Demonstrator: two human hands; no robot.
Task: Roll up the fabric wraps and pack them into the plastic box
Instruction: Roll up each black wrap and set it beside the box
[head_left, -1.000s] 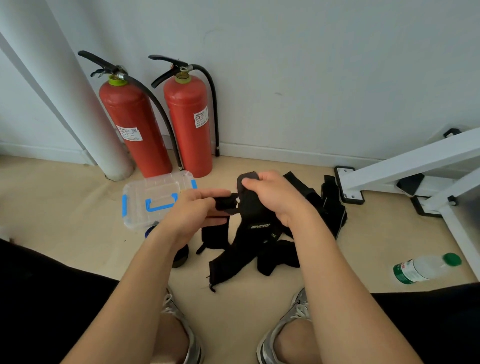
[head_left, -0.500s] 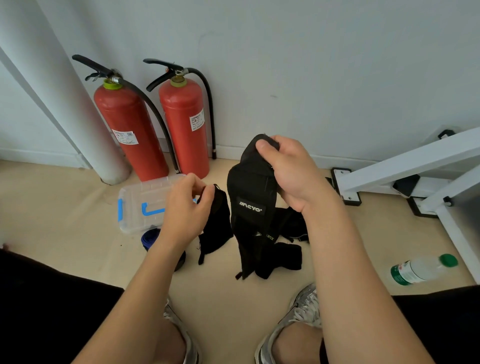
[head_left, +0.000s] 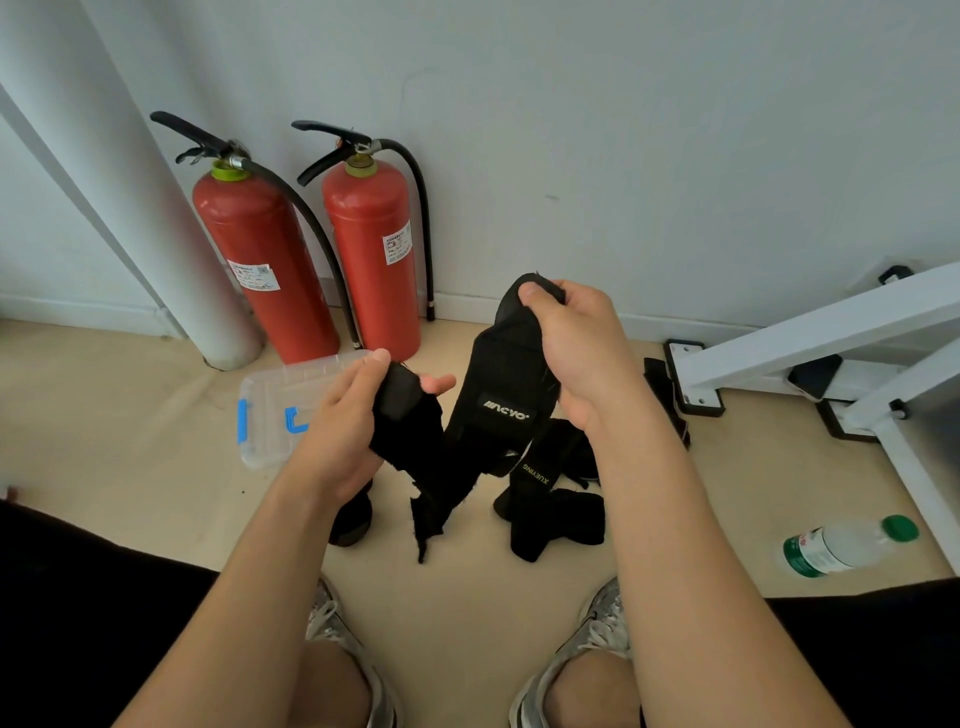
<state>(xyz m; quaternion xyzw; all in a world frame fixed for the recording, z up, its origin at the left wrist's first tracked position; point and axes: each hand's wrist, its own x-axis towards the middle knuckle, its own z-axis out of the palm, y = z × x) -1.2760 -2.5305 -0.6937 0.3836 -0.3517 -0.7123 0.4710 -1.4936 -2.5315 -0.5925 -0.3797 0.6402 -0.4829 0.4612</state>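
1. Lowest in the frame are two grey sport shoes, the left shoe (head_left: 340, 629) and the right shoe (head_left: 597, 623), one at each side of the bottom centre.
2. Two bare forearms rise from the bottom corners toward the middle.
3. The left hand (head_left: 337, 431), centre-left, pinches a black fabric end (head_left: 397, 397) between its thumb and curled fingers.
4. The right hand (head_left: 582, 353), higher and just right of centre, has its fingers closed round the top of one black wrap (head_left: 498, 384) with a white logo. The wrap hangs down in the air. I cannot tell if the fabric end belongs to this same wrap.
5. Below the hands, a small heap of loose wraps (head_left: 558, 519) lies on the floor. Their exact number is not clear.
6. One dark round object (head_left: 353, 522) lies under the left wrist, partly hidden.
7. One clear plastic box (head_left: 270, 405) with blue clasps lies on the floor at centre-left, lid closed, behind the left hand.
8. One plastic bottle (head_left: 841, 545) with a green cap lies at the lower right.
9. Two red extinguishers, the left extinguisher (head_left: 260, 260) and the right extinguisher (head_left: 371, 249), stand at the wall, upper left.
10. One white pillar (head_left: 171, 218) stands left of them, and one white metal frame (head_left: 810, 332) is at the right edge.
11. The floor (head_left: 130, 441) is beige and the wall (head_left: 623, 130) is pale.
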